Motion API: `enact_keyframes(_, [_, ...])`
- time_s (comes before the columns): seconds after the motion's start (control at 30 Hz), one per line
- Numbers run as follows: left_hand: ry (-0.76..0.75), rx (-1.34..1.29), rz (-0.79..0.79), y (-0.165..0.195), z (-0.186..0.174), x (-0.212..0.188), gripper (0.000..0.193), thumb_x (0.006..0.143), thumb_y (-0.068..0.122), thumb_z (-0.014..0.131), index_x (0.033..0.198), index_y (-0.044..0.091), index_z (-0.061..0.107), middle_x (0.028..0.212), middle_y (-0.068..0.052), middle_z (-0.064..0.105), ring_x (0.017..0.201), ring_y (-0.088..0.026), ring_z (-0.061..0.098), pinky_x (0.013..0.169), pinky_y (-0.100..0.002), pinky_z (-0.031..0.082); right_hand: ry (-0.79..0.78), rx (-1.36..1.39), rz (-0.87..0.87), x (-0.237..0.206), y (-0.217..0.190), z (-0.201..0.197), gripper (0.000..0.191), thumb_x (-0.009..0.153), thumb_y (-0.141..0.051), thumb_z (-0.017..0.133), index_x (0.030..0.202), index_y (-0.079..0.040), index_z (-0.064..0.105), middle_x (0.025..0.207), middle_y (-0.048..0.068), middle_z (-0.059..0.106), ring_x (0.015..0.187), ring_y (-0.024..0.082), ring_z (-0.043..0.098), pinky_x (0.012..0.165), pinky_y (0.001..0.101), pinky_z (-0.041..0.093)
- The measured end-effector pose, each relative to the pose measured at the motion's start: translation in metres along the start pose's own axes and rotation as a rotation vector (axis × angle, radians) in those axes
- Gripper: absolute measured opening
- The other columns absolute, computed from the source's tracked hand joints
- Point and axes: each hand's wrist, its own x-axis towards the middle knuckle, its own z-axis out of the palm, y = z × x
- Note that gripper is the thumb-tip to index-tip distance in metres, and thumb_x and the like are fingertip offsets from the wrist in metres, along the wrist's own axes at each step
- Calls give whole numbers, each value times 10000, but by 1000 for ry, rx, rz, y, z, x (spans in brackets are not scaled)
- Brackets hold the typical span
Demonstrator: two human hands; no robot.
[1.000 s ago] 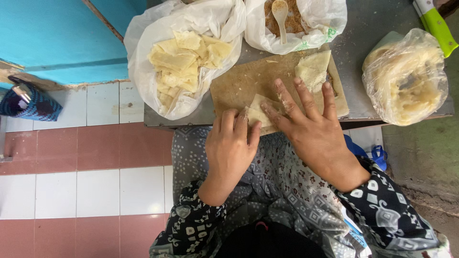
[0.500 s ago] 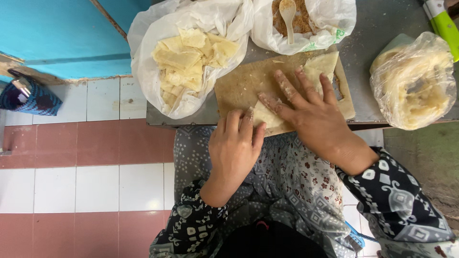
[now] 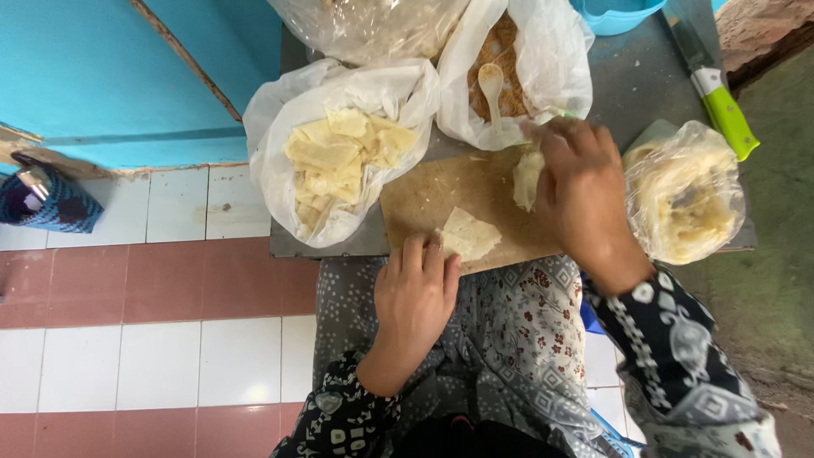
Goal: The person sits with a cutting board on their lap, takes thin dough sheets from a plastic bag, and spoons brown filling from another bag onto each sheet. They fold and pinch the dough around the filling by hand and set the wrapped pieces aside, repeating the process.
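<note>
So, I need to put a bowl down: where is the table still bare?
Bare grey table shows between the crumb bag and the green-handled knife. The cutting board is free left of the folded wrapper. Elsewhere, bags crowd it.

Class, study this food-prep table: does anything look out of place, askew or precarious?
Yes. The wooden board juts past the table's near edge over the person's lap, so the folded pastry piece by the left hand sits close to that overhang. The green-handled knife lies askew nearby.
</note>
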Motion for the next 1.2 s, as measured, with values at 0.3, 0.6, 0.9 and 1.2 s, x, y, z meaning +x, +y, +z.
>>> enact_keyframes(0.3, [-232,-255,-298,-5,-6,23,488,829,292,786,1195,54,568,1066,-135,603,929,-352,669,642,-432,569,-154,303,353,84,20,81,481,824,-3,727,1246,-11,497,792,163,718,757,367,720,682,451,565])
enact_keyframes(0.6, [-239,-192,-263,2,-6,24,316,861,258,762,1025,63,574,981,-140,562,889,-359,641,659,-443,545,187,282,160,83,76,71,397,883,154,640,1235,-6,549,850,166,718,791,333,743,689,404,566])
enact_keyframes(0.9, [-181,-168,-187,3,-5,16,250,916,253,749,872,75,579,880,-113,541,822,-332,630,648,-443,517,264,592,185,91,89,104,378,913,144,709,1216,20,520,840,122,737,755,194,760,663,310,585])
enact_keyframes(1.2, [-158,-286,-261,-3,-9,16,158,905,149,691,953,57,571,929,-134,586,832,-366,640,641,-455,519,165,1114,456,41,94,47,395,1009,180,699,1262,51,424,942,166,714,760,178,724,660,261,582])
